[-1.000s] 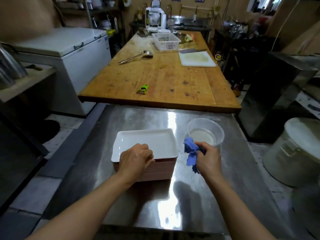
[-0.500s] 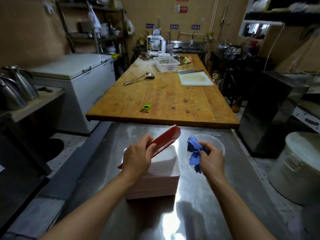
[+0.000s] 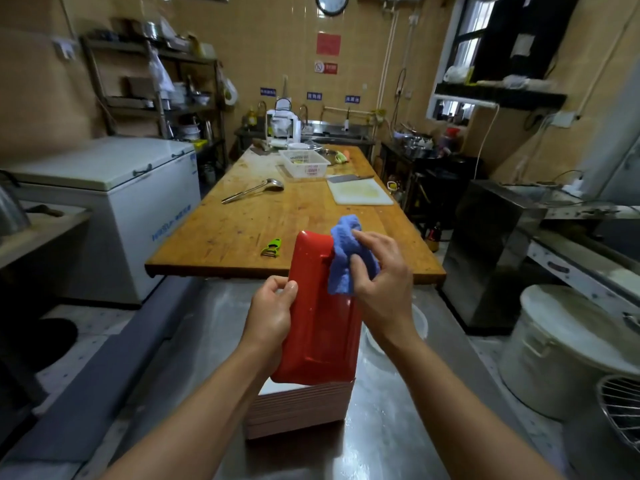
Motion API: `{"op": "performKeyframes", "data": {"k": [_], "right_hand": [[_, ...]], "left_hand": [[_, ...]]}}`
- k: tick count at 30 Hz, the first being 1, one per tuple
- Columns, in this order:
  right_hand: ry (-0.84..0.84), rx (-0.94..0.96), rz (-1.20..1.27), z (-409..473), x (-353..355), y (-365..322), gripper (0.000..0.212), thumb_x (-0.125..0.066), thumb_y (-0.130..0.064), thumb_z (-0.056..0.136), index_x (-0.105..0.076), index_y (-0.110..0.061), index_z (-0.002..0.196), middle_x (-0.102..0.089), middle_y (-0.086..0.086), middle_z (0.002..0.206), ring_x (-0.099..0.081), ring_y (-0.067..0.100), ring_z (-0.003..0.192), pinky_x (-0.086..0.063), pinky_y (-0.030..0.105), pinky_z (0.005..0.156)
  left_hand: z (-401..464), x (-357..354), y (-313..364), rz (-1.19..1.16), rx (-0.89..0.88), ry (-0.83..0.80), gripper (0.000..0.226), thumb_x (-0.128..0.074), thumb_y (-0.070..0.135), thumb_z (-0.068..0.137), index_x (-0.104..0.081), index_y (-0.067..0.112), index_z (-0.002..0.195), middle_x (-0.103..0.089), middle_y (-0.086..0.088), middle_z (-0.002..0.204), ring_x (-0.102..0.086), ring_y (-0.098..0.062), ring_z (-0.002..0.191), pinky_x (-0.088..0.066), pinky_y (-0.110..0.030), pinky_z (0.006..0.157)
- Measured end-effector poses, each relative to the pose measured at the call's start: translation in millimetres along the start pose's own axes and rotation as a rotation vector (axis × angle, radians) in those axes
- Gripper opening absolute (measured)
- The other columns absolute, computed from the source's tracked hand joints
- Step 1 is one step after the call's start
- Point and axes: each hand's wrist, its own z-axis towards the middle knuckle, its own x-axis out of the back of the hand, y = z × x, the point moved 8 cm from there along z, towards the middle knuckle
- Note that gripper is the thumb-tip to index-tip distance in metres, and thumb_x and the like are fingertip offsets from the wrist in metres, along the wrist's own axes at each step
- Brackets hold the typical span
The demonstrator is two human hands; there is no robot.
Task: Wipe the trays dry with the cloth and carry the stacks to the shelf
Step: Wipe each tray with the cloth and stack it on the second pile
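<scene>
Left grip [image 3: 272, 315], tray [image 3: 320, 327] now upright.

The steel counter [image 3: 391, 441] is lying mostly bare on both sides of the stack of trays [image 3: 298, 407], so a hand is finding open room to the left and right of it. Above the stack, the red tray [image 3: 322, 323] held upright is blocking the way straight ahead. A clear bowl [image 3: 417, 323] is sitting just right of it, half hidden behind the wrist. Beyond, the wooden table [image 3: 249, 223] is butting against the counter's far edge, with a green peeler [image 3: 272, 247] lying near that edge. A big lidded pot [image 3: 568, 348] is crowding the right side.
</scene>
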Motion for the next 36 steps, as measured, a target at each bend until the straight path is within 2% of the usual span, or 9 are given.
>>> {"op": "performKeyframes", "data": {"k": [3, 6, 8, 13, 18, 22, 28, 32, 36], "right_hand": [[-0.119, 0.159, -0.15, -3.6, -31.8, -24.4, 0.041, -0.057, -0.009, 0.08, -0.063, -0.012, 0.121, -0.052, 0.01, 0.125, -0.046, 0.025, 0.115, -0.035, 0.029, 0.099], [-0.22, 0.205, -0.377, -9.7, -58.4, -23.2, 0.049, -0.049, -0.021, 0.083, -0.054, -0.02, 0.132, -0.04, 0.006, 0.146, -0.031, 0.03, 0.133, -0.021, 0.036, 0.109], [-0.251, 0.188, -0.385, -11.4, -64.2, -16.9, 0.049, -0.045, -0.022, 0.087, -0.049, -0.022, 0.136, -0.033, 0.002, 0.151, -0.023, 0.03, 0.141, -0.017, 0.043, 0.114], [-0.2, 0.162, -0.34, -14.7, -48.6, 0.9, 0.041, -0.043, -0.023, 0.092, -0.052, -0.017, 0.132, -0.047, 0.005, 0.136, -0.041, 0.023, 0.125, -0.032, 0.039, 0.105], [-0.195, -0.073, -0.305, -10.6, -22.4, 44.4, 0.035, -0.036, -0.015, 0.101, -0.05, -0.014, 0.132, -0.049, 0.008, 0.13, -0.041, 0.021, 0.121, -0.024, 0.022, 0.101], [-0.158, -0.221, -0.165, 1.1, -11.2, 57.7, 0.036, -0.033, -0.016, 0.101, -0.048, -0.014, 0.133, -0.044, 0.011, 0.128, -0.042, 0.02, 0.121, -0.026, 0.018, 0.098], [-0.174, -0.195, -0.233, -6.2, -4.8, 65.7, 0.049, -0.035, -0.023, 0.1, -0.025, -0.015, 0.148, -0.025, 0.012, 0.144, -0.03, 0.025, 0.131, -0.028, 0.034, 0.107], [-0.228, -0.156, -0.301, -31.6, 5.0, 72.8, 0.05, -0.036, -0.016, 0.095, -0.03, -0.01, 0.144, -0.027, 0.019, 0.146, -0.031, 0.039, 0.131, -0.035, 0.052, 0.105], [-0.341, -0.109, -0.463, -55.7, 9.4, 85.4, 0.032, -0.038, -0.007, 0.096, -0.051, 0.002, 0.124, -0.022, 0.011, 0.155, -0.036, 0.037, 0.118, -0.04, 0.049, 0.095]], "left_hand": [[-1.9, -5.7, 3.7, 0.005, -0.014, -0.039, 0.02, -0.048, 0.01, 0.096, -0.053, 0.013, 0.077, -0.058, -0.004, 0.063, -0.049, -0.014, 0.056, -0.039, -0.03, 0.055], [-8.5, -11.8, 4.4, -0.006, 0.004, -0.083, 0.019, -0.05, 0.014, 0.096, -0.055, 0.015, 0.077, -0.062, -0.002, 0.062, -0.053, -0.015, 0.06, -0.041, -0.031, 0.057], [-12.6, -12.8, 5.7, 0.01, -0.003, -0.087, 0.021, -0.05, 0.014, 0.096, -0.055, 0.016, 0.076, -0.063, -0.001, 0.061, -0.054, -0.015, 0.061, -0.042, -0.032, 0.058], [-22.1, -4.2, 4.4, 0.052, -0.012, -0.046, 0.024, -0.049, 0.012, 0.095, -0.057, 0.016, 0.073, -0.064, -0.006, 0.064, -0.056, -0.018, 0.057, -0.045, -0.033, 0.057], [-27.6, -4.8, 0.9, 0.006, 0.037, -0.047, 0.022, -0.049, 0.014, 0.097, -0.058, 0.015, 0.077, -0.068, -0.004, 0.064, -0.063, -0.019, 0.059, -0.053, -0.038, 0.063], [-26.0, -11.7, -2.1, -0.102, 0.109, -0.023, 0.022, -0.048, 0.013, 0.097, -0.055, 0.012, 0.076, -0.065, -0.01, 0.066, -0.061, -0.018, 0.055, -0.052, -0.035, 0.061], [-21.3, -31.6, -11.8, -0.259, 0.193, 0.032, 0.024, -0.047, 0.01, 0.096, -0.052, 0.012, 0.072, -0.06, -0.001, 0.05, -0.057, -0.01, 0.043, -0.05, -0.026, 0.049], [-24.8, -44.3, -27.2, -0.335, 0.264, 0.104, 0.026, -0.048, 0.01, 0.096, -0.05, 0.013, 0.07, -0.059, -0.005, 0.057, -0.056, -0.017, 0.053, -0.049, -0.03, 0.058], [-18.5, -52.1, -30.7, -0.417, 0.302, 0.175, 0.023, -0.05, 0.013, 0.095, -0.049, 0.015, 0.073, -0.06, -0.005, 0.065, -0.055, -0.018, 0.062, -0.049, -0.034, 0.067]]}}
